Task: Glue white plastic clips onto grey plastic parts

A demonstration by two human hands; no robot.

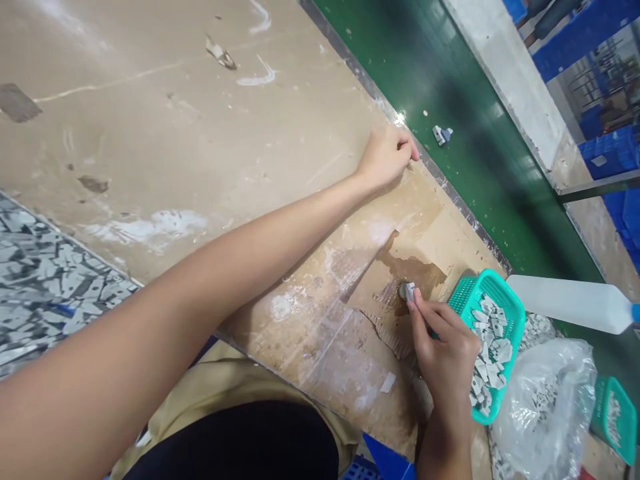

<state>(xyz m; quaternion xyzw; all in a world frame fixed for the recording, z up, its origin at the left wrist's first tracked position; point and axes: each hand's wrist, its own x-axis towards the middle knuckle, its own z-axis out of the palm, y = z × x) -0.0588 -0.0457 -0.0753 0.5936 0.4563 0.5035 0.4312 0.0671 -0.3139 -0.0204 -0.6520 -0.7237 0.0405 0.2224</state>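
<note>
Right hand (445, 350): fingertips pinched closed on a small pale piece (411, 291), held at their tips over the worn tabletop (280, 147), near the teal basket (463, 295). Farther: left hand (386, 159) loosely curled beside the green surface (440, 63); contents hidden, can't tell.

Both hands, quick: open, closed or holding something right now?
Left hand: fingers curled; cannot tell whether it holds anything.
Right hand: closed, pinching a small pale piece.
</note>
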